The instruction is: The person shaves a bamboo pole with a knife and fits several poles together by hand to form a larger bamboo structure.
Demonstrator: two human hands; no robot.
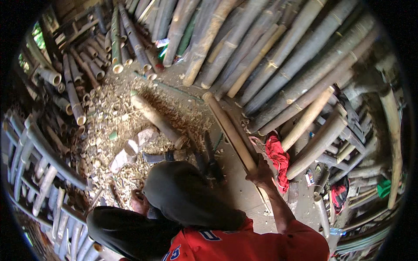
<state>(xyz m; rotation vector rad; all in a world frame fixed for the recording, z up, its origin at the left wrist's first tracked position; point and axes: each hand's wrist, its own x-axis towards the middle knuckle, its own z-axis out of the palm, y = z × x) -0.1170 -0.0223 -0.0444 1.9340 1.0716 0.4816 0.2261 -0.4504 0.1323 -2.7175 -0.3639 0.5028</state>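
My right hand (260,172) is wrapped round the near part of a long split bamboo length (233,132), which slants away to the far left from it. Low beside my bent knee is my left hand (140,202). The knee and the shadow hide most of its fingers, so whether it holds anything does not show. Ahead of my legs a thick pale bamboo log (156,116) lies over the wood chips (102,130). Two dark, narrow pieces (212,156) lie between my knee and the split bamboo; their kind is unclear.
Pale stones (124,155) lie among the chips. Long bamboo poles (278,65) lean across the back and right. Cut bamboo tubes (93,67) are piled at far left, near a bamboo rack (54,152). Red cloth (277,158) hangs right of my hand.
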